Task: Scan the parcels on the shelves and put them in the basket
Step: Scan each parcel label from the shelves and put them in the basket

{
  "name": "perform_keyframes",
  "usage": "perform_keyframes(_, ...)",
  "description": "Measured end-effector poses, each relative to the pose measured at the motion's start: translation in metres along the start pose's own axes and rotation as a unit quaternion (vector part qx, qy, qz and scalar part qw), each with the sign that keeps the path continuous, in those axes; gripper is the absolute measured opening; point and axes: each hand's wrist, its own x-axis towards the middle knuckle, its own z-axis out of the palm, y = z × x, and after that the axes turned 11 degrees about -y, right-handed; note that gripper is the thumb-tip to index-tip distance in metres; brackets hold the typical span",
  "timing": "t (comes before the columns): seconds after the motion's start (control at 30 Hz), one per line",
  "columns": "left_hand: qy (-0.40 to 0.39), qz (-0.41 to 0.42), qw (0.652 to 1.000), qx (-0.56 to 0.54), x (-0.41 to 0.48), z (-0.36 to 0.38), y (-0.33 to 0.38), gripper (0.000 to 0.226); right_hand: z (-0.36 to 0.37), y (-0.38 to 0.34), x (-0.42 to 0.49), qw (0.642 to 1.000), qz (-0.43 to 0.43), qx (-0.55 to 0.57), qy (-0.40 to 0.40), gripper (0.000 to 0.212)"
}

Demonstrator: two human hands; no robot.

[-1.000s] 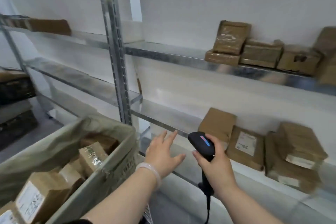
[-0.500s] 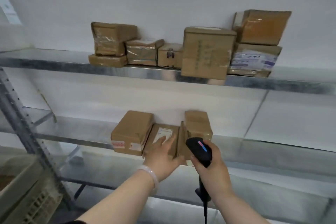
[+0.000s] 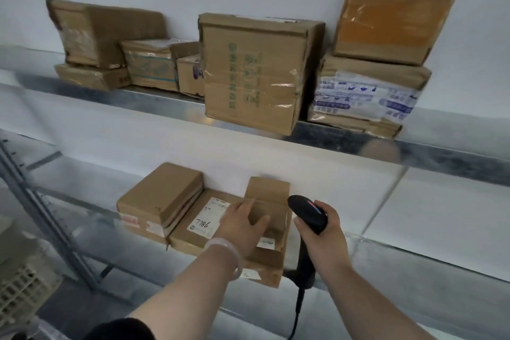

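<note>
Parcel [image 3: 269, 210], plain brown cardboard, boxy, creased along a folded flap: stands against the right side of the labelled flat parcel [image 3: 197, 225], touching it. Left hand [image 3: 242, 228] grips it from the left, fingers [image 3: 244, 205] curled over its left edge, thumb laid across its upper face. Smooth pale bangle [image 3: 229, 250] on that wrist. Right hand [image 3: 321, 237], just right of the flat parcel's group, is wrapped tight round the handle of a glossy black scanner [image 3: 307, 212]; rounded head up, a coloured stripe on top, cable hanging below. Left of the flat parcel and touching it: a thicker brown box [image 3: 160, 199], red-printed strip on its near side. All sit on the lower shelf [image 3: 400, 270], dull galvanised metal. Above the flat parcel, the upper shelf [image 3: 154, 103], same metal, carries more cardboard boxes [image 3: 254, 74], creased and tape-wrapped, one printed green. Well down-left of the flat parcel, a pale lattice basket [image 3: 19, 288], only partly in view.
</note>
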Motion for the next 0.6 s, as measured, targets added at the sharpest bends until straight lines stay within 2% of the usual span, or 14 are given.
perform_keyframes(0.1,0.015,-0.010,1.000,0.002,0.007,0.010,-0.002,0.061,0.007,0.001,0.016,0.999,0.006,0.022,-0.033,0.046)
perform_keyframes(0.23,0.042,-0.024,0.997,-0.053,0.001,0.013,0.002,0.055,0.014,0.002,0.012,0.998,-0.007,0.040,-0.053,0.046)
perform_keyframes(0.37,0.068,-0.040,0.990,-0.115,-0.013,0.009,0.004,0.083,0.016,-0.005,-0.004,0.995,-0.053,0.048,-0.062,0.046)
perform_keyframes(0.43,0.084,-0.026,0.985,-0.145,-0.022,0.003,-0.001,0.087,0.019,-0.013,-0.012,0.993,-0.075,0.048,-0.074,0.047)
perform_keyframes(0.53,0.112,-0.005,0.966,-0.234,-0.036,-0.012,-0.016,0.081,0.026,-0.025,-0.022,0.991,-0.098,0.051,-0.074,0.048)
perform_keyframes(0.6,0.123,0.005,0.943,-0.311,-0.047,-0.024,-0.028,0.069,0.030,-0.031,-0.027,0.991,-0.100,0.069,-0.048,0.050)
